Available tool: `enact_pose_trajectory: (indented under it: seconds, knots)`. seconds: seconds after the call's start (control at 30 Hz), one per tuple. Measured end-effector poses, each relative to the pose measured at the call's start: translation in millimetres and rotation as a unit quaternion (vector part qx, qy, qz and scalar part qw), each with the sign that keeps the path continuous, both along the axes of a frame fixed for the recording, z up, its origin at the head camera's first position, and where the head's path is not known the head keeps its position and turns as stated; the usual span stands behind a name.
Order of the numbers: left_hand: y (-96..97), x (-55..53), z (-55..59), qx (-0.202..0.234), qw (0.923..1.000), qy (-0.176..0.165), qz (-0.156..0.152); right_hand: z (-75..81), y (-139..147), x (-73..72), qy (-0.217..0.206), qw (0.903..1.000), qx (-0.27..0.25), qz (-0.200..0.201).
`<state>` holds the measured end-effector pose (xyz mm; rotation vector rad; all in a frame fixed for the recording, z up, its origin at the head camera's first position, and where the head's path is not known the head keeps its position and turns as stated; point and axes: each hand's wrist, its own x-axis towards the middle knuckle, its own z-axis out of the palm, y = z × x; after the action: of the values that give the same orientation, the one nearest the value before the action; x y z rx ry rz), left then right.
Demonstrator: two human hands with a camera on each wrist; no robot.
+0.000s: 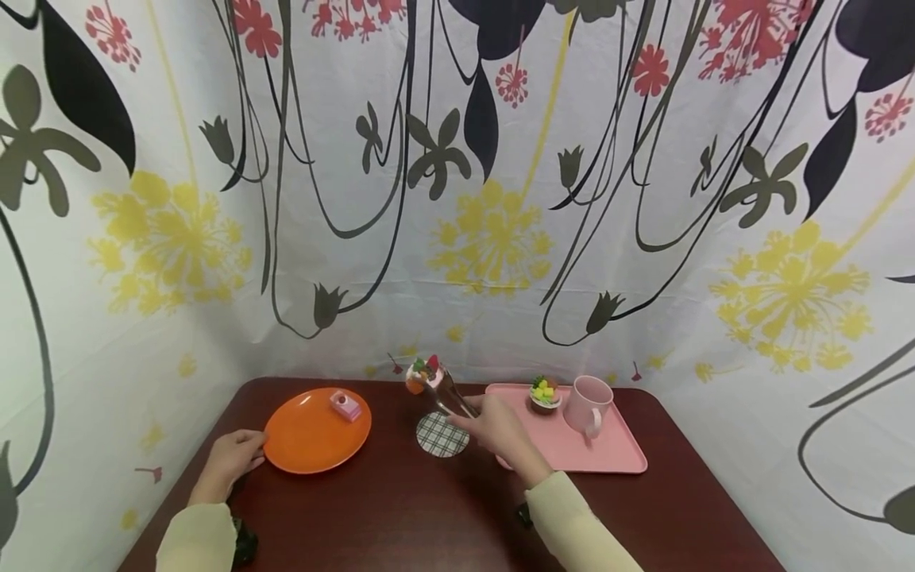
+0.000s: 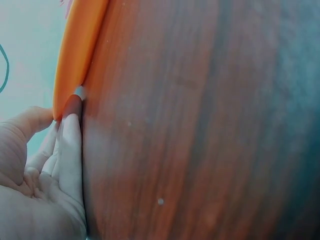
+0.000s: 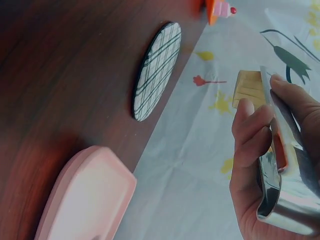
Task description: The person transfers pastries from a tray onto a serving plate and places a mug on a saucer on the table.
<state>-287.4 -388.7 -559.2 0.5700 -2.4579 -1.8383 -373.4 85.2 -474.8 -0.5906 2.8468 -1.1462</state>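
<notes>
My right hand (image 1: 499,433) grips metal tongs (image 1: 449,395), holding them above the table. Between the tongs' tips is a small pastry (image 1: 422,375) with white, red, green and orange topping; its pale ridged base (image 3: 248,89) shows in the right wrist view. At the left, my left hand (image 1: 230,462) pinches the near-left rim of an orange plate (image 1: 303,441), thumb on the rim and fingers beneath it in the left wrist view. A small pink cake piece (image 1: 346,405) sits on the plate's far right part.
Below the tongs lies a round checked coaster (image 1: 442,435) on the dark wooden table (image 1: 372,516). To the right is a pink tray (image 1: 615,453) bearing a pink mug (image 1: 588,403) and a small fruit-topped cup (image 1: 543,397). A flowered curtain (image 1: 386,318) closes off the back and sides.
</notes>
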Motion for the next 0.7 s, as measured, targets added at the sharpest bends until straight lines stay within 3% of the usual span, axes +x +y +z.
enact_pose_trajectory:
  seconds: [0.23,0.43,0.7]
  knots:
    - [3.2,1.7,3.2,-0.011,0.9999,0.008,-0.006,0.6,-9,-1.2,0.033,0.999,0.001,0.029]
    - [3.8,1.7,4.4,-0.012,0.9998,0.007,-0.011,0.8,-16,-2.9,0.045,0.9985,0.007,0.03]
    - [2.2,3.3,6.7,-0.015,0.9999,-0.002,-0.006,5.5,-38,-1.0,0.008,0.9993,-0.006,0.035]
